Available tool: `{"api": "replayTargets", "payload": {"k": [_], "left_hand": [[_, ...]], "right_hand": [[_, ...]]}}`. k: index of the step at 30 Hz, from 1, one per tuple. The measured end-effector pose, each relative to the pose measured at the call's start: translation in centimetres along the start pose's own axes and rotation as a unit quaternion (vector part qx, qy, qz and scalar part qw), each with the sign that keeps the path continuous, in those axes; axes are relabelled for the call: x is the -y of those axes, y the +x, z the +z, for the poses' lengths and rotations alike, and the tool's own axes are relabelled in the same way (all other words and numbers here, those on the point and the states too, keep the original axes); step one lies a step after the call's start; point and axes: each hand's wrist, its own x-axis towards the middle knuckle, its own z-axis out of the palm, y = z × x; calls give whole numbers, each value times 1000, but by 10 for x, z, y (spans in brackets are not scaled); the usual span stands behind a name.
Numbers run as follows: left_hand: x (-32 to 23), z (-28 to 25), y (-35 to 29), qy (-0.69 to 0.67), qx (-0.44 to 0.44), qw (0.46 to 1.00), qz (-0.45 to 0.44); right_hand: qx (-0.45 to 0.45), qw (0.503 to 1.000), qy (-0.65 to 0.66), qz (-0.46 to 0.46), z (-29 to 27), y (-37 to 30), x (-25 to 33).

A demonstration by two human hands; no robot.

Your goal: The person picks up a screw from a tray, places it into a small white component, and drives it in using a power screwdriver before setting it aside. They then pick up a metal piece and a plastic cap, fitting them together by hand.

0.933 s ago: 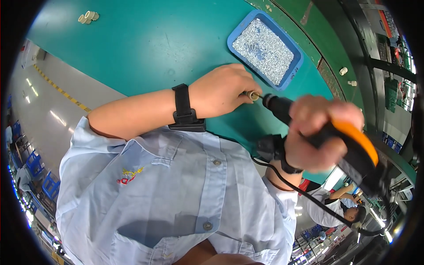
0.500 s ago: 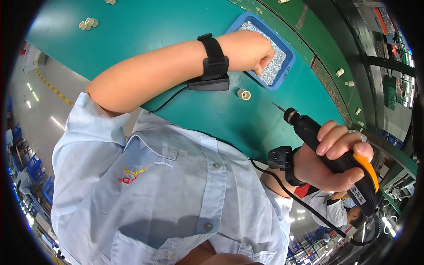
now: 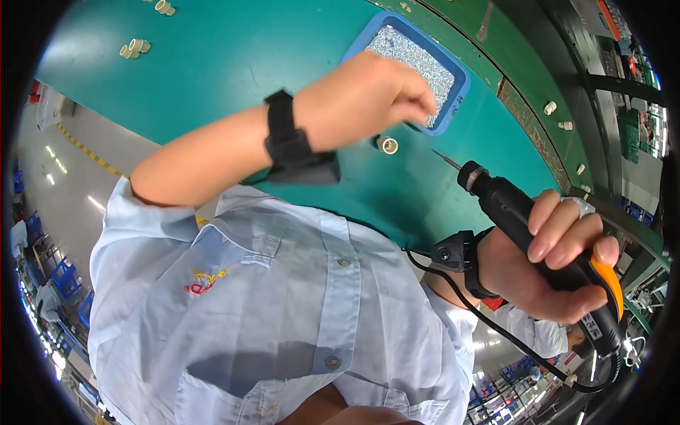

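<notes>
My left hand (image 3: 368, 95) hovers over the near side of a blue tray (image 3: 460, 95) filled with small shiny metal pieces (image 3: 418, 60), possibly screws. Its fingertips are pinched together and smeared by motion; whatever they hold is too small to see. Just below that hand, a cream-coloured round fitting (image 3: 387, 144) lies on the green table, its open end facing me. On the right, my right hand (image 3: 513, 273) wraps round a black and orange electric screwdriver (image 3: 504, 202). The thin bit points up and left toward the fitting, apart from it.
More cream fittings lie at the far left (image 3: 134, 48), with others on the green ledge (image 3: 550, 108) at right. A black cable (image 3: 489, 329) loops from the screwdriver. Both wrists carry black straps with small boxes. A co-worker (image 3: 531, 329) sits beyond my right arm.
My left hand has drawn back from inside the tray, toward the left and the fitting. My right hand and the screwdriver have shifted slightly right and down.
</notes>
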Motion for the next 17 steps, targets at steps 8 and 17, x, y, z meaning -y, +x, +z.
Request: {"api": "replayTargets", "payload": {"k": [8,17], "left_hand": [[-10,17,-41,-39,-7,999,-9],[-8,20,-47,-75,-13,997,-29]], "right_hand": [[63,997,26,33,13,-5,-1],[80,996,0,45,17,-7,-5]]}}
